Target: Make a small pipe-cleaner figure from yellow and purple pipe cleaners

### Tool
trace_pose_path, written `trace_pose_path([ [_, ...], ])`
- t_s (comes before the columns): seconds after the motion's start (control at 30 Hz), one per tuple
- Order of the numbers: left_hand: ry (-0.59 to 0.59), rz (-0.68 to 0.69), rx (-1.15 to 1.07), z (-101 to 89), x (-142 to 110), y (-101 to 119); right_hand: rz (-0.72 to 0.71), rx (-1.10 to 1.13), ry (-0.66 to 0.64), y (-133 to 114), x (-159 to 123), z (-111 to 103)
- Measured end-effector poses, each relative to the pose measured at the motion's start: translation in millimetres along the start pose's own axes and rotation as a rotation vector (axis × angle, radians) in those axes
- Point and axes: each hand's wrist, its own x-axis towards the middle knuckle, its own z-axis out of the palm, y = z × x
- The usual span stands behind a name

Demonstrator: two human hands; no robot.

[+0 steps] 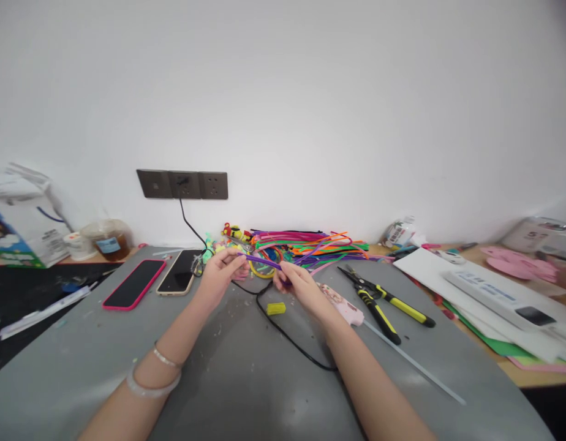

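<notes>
A purple pipe cleaner [263, 260] is stretched between my two hands, above the middle of the grey mat. Its left end is pinched between the thumb and fingers of my left hand [225, 272]. My right hand [299, 285] grips the other end, with the fingertips partly hidden. Below them a small yellow piece [276, 308] lies on the mat. Behind my hands is a pile of coloured pipe cleaners [310, 245]. A pink glue gun [342, 306] with a long glue stick [416, 364] lies partly under my right hand.
Yellow-and-black pliers [384, 300] lie right of the glue gun. Left are a pink-cased phone [134, 285] and a light-cased phone [177, 274]. A black cable [292, 343] crosses the grey mat [228, 380]. Papers with a white box [498, 297] sit at right, a drink cup [111, 239] at left.
</notes>
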Motion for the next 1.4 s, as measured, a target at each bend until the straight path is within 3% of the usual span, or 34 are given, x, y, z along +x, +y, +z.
trace_pose_path([
  [0.2,0.008,0.011,0.004,-1.2,1.8,-1.4,0.038,0.001,-0.012,1.5,-1.8,0.5],
  [0.4,0.103,0.060,-0.032,-1.5,3.4,-1.8,0.059,-0.055,-0.004,-1.4,-2.1,0.6],
  [0.6,0.062,0.088,0.016,-1.2,0.6,0.2,0.033,-0.091,0.043,-3.2,-2.7,-0.3],
  [0.97,0.090,0.117,0.043,-2.3,2.5,0.8,0.031,-0.106,0.079,-5.6,-3.4,-1.5],
  [1.17,0.063,0.040,0.033,-1.7,1.8,1.8,-0.029,0.253,0.247,-6.5,-1.0,-2.3],
  [1.4,-0.008,-0.048,0.025,1.1,-0.5,-7.1,-0.071,0.447,0.205,-16.5,-4.0,7.1],
])
